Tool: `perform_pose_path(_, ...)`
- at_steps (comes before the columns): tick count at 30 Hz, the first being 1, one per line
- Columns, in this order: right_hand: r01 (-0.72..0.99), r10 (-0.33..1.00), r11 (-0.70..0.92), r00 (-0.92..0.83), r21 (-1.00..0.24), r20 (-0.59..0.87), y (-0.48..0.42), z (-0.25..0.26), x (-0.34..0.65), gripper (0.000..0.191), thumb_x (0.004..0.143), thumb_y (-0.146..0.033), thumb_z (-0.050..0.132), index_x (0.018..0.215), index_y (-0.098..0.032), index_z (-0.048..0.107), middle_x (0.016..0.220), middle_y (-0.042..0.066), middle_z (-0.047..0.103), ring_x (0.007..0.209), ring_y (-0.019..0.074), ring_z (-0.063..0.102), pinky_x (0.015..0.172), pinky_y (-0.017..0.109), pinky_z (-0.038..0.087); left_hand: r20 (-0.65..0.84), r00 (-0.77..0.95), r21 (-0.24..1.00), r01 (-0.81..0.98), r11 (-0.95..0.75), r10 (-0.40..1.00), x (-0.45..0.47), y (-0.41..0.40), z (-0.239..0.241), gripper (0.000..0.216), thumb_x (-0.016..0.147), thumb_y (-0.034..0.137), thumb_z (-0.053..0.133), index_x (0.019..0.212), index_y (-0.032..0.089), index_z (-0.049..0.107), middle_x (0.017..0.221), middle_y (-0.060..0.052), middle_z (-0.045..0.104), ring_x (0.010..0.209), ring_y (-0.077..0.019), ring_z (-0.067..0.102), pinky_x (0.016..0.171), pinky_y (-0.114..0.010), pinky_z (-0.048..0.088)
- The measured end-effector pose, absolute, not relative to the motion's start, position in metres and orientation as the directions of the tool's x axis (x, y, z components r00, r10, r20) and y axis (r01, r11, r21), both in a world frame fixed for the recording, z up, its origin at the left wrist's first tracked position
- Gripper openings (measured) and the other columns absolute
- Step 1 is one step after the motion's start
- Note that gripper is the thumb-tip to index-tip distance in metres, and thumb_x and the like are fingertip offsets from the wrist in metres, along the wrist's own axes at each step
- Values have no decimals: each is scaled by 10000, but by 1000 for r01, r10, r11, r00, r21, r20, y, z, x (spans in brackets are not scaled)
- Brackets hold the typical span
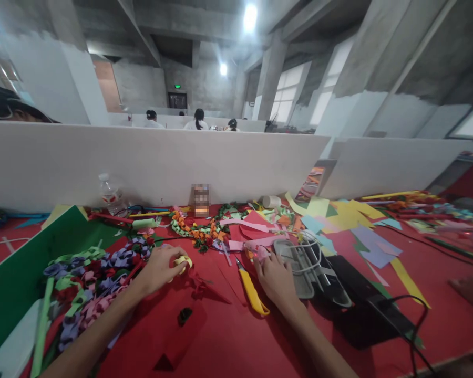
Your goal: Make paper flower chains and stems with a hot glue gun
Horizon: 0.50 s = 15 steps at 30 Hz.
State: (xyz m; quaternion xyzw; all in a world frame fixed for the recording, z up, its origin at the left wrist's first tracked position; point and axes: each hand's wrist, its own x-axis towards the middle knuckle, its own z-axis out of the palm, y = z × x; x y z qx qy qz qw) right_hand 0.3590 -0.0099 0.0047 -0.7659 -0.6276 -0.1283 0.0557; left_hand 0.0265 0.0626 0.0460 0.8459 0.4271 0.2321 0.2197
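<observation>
My left hand [163,269] is closed in a pinch on a curled yellow paper strip [186,261], held over the red table beside a heap of paper chains [98,286]. My right hand [276,278] reaches forward with bent fingers against a small pink object [263,253]; its kind is partly hidden by the fingers. Between the hands lies a yellow-handled tool [252,291] with a thin pointed end. To the right of my right hand is a grey tray [295,281] with a white cable over it.
A green board [27,278] rises at the left. Garlands [197,231], coloured paper sheets [339,215] and a plastic bottle [109,194] lie or stand before a white partition [153,163]. A black device [362,310] trails cables at the right, near another person's hand [471,291].
</observation>
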Motion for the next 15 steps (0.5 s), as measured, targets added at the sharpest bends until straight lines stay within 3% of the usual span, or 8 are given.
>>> perform_pose_path(7, 978, 957, -195, 173, 73, 231, -27, 16, 362, 407, 1039, -430, 403, 1002, -135, 680, 1019, 156, 685, 1018, 305, 627, 841, 389, 404, 230, 507, 566, 625, -538, 831, 24, 64, 47, 228, 895, 353, 564, 803, 208, 713, 784, -20, 741, 767, -191, 639, 737, -279, 418)
perform_pose_path(11, 975, 948, -221, 207, 32, 242, -49, 31, 357, 344, 1019, -428, 444, 936, -164, 648, 896, 131, 680, 862, 291, 660, 680, 336, 402, 215, 496, 563, 641, -521, 841, 22, 65, 46, 213, 878, 345, 580, 811, 206, 727, 765, -22, 733, 741, -186, 639, 688, -265, 407)
perform_pose_path(15, 983, 979, -82, 110, -163, 172, -82, 43, 325, 281, 1010, -383, 443, 835, -219, 589, 835, 80, 678, 653, 227, 644, 538, 300, 317, 210, 483, 538, 669, -513, 850, 21, 69, 42, 214, 865, 350, 599, 875, 206, 757, 831, -33, 749, 797, -194, 643, 737, -274, 417)
